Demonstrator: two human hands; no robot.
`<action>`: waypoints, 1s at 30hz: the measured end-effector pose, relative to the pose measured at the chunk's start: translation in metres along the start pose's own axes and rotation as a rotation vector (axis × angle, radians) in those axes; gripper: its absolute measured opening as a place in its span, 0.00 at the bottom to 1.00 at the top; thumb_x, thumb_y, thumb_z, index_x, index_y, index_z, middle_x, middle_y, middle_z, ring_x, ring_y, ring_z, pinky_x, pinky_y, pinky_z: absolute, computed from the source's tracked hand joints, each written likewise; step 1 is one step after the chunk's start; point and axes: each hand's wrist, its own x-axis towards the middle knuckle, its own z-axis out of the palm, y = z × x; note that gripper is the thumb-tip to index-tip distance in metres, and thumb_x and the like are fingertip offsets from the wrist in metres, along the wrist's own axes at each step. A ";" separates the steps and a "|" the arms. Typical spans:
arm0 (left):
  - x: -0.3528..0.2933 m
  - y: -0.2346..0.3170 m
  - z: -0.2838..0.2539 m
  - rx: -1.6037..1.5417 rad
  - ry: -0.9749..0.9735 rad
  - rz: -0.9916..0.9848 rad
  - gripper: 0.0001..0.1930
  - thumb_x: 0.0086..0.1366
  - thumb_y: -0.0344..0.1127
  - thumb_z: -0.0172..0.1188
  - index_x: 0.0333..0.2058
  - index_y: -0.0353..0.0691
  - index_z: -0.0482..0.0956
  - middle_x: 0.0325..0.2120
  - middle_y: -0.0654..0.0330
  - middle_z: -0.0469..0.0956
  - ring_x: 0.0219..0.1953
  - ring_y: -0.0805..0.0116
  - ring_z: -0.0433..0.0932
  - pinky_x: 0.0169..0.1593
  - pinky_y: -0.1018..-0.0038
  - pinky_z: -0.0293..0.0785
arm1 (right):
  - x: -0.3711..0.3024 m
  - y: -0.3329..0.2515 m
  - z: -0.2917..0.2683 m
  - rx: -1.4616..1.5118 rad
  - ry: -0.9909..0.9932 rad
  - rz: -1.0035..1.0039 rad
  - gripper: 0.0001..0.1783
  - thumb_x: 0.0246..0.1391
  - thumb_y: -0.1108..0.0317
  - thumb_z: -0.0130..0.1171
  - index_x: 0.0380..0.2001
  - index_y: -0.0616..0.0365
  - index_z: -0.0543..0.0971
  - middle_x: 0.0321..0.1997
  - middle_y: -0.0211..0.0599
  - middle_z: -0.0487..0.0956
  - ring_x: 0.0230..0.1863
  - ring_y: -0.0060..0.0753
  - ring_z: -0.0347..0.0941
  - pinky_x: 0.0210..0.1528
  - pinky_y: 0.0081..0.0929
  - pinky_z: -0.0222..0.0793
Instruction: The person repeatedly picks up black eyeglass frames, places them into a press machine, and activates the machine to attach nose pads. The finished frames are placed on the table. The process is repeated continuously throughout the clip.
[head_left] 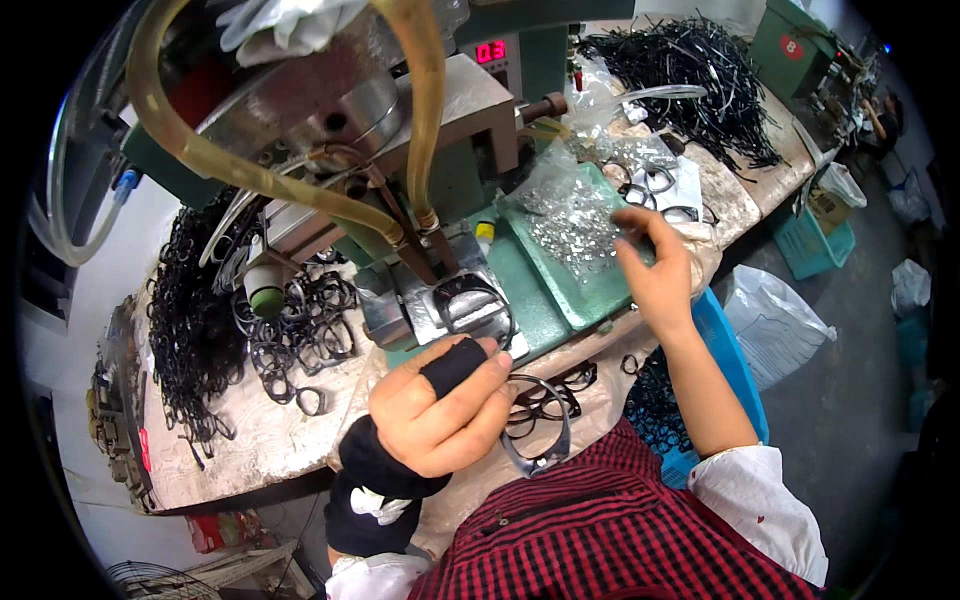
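My left hand, with a black sleeve on one finger and a black wrist band, is closed at the front of the press. Its fingertips pinch the rim of a dark eyeglass frame lying at the metal fixture. Another dark eyeglass frame hangs below these fingers; whether the hand grips it too is unclear. My right hand is over the right edge of a green tray of small shiny metal pieces. Its thumb and forefinger are apart, with nothing visible between them.
Yellowed hoses loop down over the fixture. Dark frames lie heaped on the left of the bench. A pile of thin black strips lies at the back right. A blue basket holding dark parts stands below my right arm.
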 end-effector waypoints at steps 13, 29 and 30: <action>-0.058 0.063 -0.016 0.245 0.077 -0.393 0.20 0.52 0.29 0.70 0.46 0.38 0.79 0.52 0.49 0.78 0.52 0.48 0.81 0.60 0.49 0.73 | -0.019 -0.022 0.021 -0.552 -0.168 -0.177 0.05 0.45 0.70 0.66 0.27 0.58 0.83 0.33 0.42 0.80 0.42 0.46 0.76 0.47 0.39 0.71; -0.196 -0.161 -0.036 0.844 -0.385 -0.619 0.05 0.47 0.31 0.60 0.23 0.37 0.82 0.27 0.53 0.76 0.42 0.48 0.73 0.63 0.45 0.61 | -0.023 -0.010 0.006 -0.151 -0.030 -0.048 0.06 0.51 0.79 0.61 0.35 0.63 0.82 0.35 0.38 0.81 0.38 0.35 0.78 0.45 0.26 0.71; -0.197 -0.159 -0.037 0.837 -0.376 -0.582 0.05 0.47 0.31 0.61 0.23 0.37 0.81 0.27 0.53 0.76 0.41 0.49 0.73 0.62 0.45 0.63 | -0.027 -0.008 -0.002 -0.174 0.003 -0.044 0.06 0.51 0.79 0.61 0.34 0.63 0.82 0.35 0.38 0.81 0.38 0.35 0.78 0.45 0.26 0.71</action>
